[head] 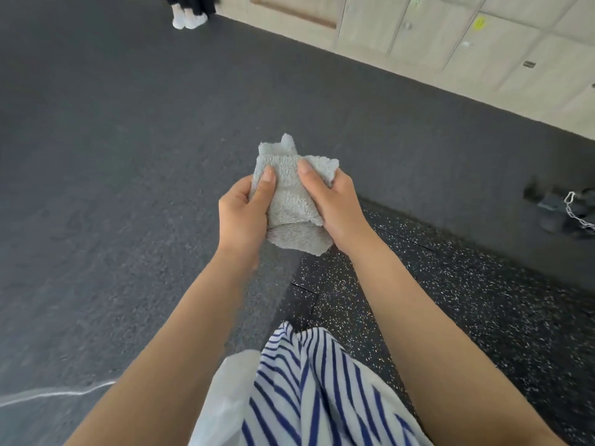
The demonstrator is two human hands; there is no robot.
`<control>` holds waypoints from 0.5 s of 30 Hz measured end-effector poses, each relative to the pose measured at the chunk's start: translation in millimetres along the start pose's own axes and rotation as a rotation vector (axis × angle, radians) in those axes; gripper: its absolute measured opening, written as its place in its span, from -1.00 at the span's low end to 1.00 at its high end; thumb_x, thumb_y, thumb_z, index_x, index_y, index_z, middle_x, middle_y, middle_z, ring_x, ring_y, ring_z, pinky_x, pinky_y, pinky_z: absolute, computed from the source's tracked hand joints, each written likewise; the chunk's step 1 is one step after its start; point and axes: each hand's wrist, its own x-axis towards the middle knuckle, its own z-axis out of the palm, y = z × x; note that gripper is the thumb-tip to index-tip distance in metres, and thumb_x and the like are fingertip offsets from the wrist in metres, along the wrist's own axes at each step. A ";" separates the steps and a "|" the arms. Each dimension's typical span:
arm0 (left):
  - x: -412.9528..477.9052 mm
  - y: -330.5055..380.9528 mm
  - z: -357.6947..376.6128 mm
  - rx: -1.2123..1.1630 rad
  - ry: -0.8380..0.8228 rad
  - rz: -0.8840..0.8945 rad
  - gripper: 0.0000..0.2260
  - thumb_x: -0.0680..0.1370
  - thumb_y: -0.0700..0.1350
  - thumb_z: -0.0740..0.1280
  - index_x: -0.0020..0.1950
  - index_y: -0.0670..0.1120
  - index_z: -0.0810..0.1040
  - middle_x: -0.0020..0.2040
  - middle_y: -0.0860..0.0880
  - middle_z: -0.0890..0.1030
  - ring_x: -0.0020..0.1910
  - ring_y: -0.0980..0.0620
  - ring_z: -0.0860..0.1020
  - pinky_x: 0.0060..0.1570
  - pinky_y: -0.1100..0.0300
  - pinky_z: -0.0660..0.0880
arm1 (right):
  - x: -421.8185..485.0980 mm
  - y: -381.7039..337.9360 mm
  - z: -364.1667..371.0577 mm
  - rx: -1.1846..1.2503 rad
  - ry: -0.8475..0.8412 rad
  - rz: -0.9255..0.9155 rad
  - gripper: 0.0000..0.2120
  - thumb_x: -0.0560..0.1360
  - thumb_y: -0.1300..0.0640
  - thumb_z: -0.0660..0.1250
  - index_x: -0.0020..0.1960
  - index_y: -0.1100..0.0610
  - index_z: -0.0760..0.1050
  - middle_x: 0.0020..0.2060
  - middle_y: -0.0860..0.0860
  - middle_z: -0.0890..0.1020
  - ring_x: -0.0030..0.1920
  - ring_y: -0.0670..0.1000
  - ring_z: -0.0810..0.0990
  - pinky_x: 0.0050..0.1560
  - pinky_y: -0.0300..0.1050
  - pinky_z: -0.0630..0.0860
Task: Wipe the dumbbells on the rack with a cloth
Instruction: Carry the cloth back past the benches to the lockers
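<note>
Fingers of left hand and right hand are clamped on a folded pale grey terry cloth, thumbs pressing on top. The cloth is held mid-air, out past a blue-and-white striped shirt, above the dark grey rubber floor. Blurred dark weights with a white chain lie far right.

place: gym | underfoot: dark rubber matting, speckled rubber tiles | far wall: row of pale lockers, one with a yellow tag | right edge: dark blurred weights with a chain, lying on the matting
</note>
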 end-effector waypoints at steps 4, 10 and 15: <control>50.9 10.2 4.9 -0.019 0.009 -0.009 -0.70 0.56 0.06 0.35 -0.12 -0.18 0.56 -0.14 -0.17 0.58 -0.15 -0.10 0.57 -0.06 -0.17 0.57 | 51.3 -6.6 5.4 0.008 0.013 0.018 -0.66 0.62 0.06 0.30 0.17 0.35 0.50 0.04 0.29 0.64 0.07 0.22 0.66 0.12 0.19 0.58; 131.8 19.8 7.3 -0.022 0.009 -0.005 -0.72 0.56 0.04 0.34 -0.14 -0.17 0.56 -0.17 -0.14 0.57 -0.17 -0.06 0.55 -0.08 -0.11 0.56 | 128.1 -10.8 19.8 0.005 0.035 0.042 -0.67 0.61 0.06 0.31 0.19 0.34 0.49 0.09 0.29 0.63 0.09 0.20 0.65 0.11 0.11 0.60; 216.5 29.8 2.3 -0.006 -0.010 -0.014 -0.63 0.57 0.05 0.33 -0.05 -0.30 0.54 -0.16 -0.15 0.55 -0.16 -0.06 0.54 -0.02 -0.18 0.55 | 211.0 -7.4 39.5 0.007 0.070 0.041 -0.64 0.60 0.02 0.32 0.16 0.33 0.50 0.08 0.31 0.61 0.10 0.26 0.63 0.15 0.24 0.57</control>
